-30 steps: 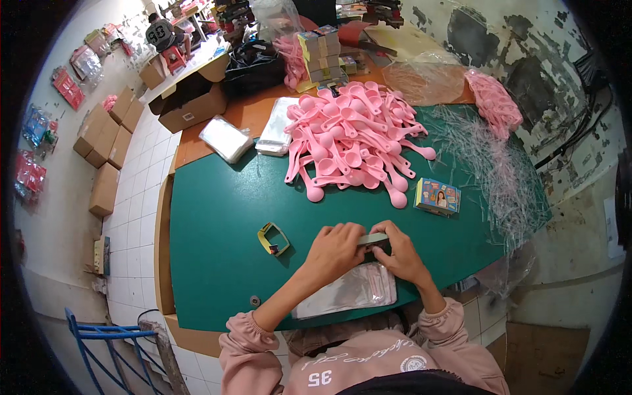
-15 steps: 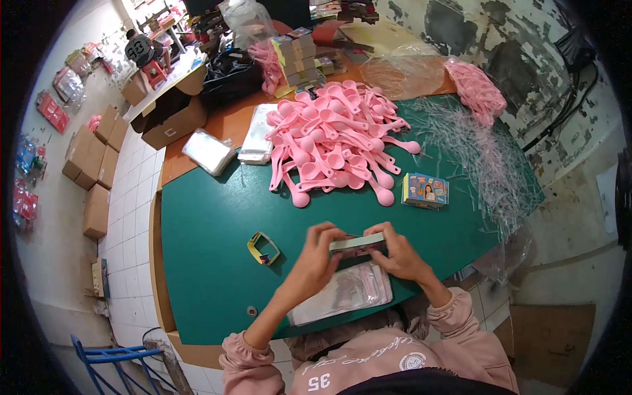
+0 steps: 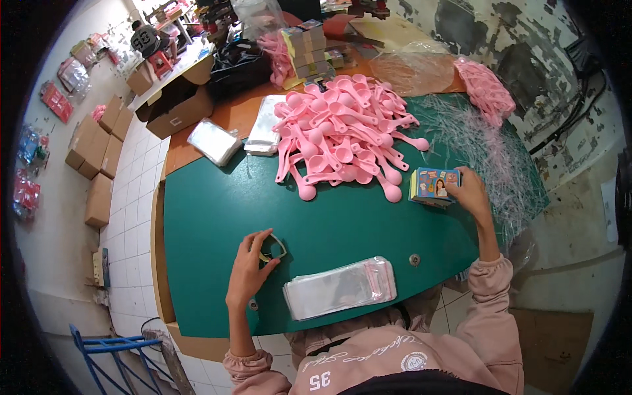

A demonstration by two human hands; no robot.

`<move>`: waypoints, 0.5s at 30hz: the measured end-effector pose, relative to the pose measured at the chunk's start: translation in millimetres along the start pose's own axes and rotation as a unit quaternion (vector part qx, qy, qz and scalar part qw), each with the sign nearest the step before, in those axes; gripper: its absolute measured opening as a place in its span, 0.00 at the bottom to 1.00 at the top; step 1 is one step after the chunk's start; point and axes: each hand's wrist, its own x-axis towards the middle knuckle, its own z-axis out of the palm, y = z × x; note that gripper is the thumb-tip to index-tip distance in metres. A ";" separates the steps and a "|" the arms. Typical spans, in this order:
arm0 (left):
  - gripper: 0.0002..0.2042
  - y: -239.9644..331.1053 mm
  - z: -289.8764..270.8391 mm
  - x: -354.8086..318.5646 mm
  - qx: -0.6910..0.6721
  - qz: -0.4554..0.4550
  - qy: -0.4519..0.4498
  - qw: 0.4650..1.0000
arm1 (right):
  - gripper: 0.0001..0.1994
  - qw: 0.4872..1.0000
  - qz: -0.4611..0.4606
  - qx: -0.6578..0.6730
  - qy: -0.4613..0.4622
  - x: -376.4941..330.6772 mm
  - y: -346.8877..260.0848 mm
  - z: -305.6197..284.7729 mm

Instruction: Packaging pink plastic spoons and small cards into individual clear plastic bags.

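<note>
1. Left hand (image 3: 249,271), lower left of centre: its grip is curled over a small tape dispenser (image 3: 272,249) on the green worktop (image 3: 210,217), fingertips touching it, not clearly lifting it.
2. Right hand (image 3: 471,191), right of centre: its grip is pressed onto a stack of printed cards (image 3: 432,185), thumb and fingers on the stack's right edge.
3. The cards lie on the worktop just right of the pink scoops (image 3: 342,135), which are heaped at upper centre.
4. A flat stack of clear bags (image 3: 339,288) lies at the near worktop edge, between the two forearms, touched by neither hand.
5. Clear plastic strips (image 3: 480,141) are spread at upper right, beyond the cards.
6. Two more clear bag packs (image 3: 214,141) lie left of the scoops.
7. Cardboard boxes (image 3: 99,155) stand on the tiled floor at the left of the frame.
</note>
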 end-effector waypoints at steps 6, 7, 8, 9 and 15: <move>0.37 39.4 9.7 -4.3 -0.083 0.038 0.092 0.992 | 0.23 0.981 -0.070 -0.074 0.167 -9.2 8.7 18.7; 0.38 46.0 12.5 -4.3 -0.102 0.070 0.098 0.987 | 0.23 0.980 -0.081 -0.065 0.170 -9.9 8.2 18.0; 0.38 52.5 14.7 -4.2 -0.109 0.065 0.109 0.986 | 0.22 0.979 -0.090 -0.055 0.174 -10.5 8.0 16.3; 0.38 57.4 14.8 -5.8 -0.110 0.067 0.108 0.986 | 0.22 0.979 -0.088 -0.056 0.177 -11.0 10.2 12.4; 0.42 90.8 20.2 -10.2 -0.152 0.101 0.082 0.980 | 0.20 0.974 -0.104 0.197 0.052 -43.7 1.3 -11.6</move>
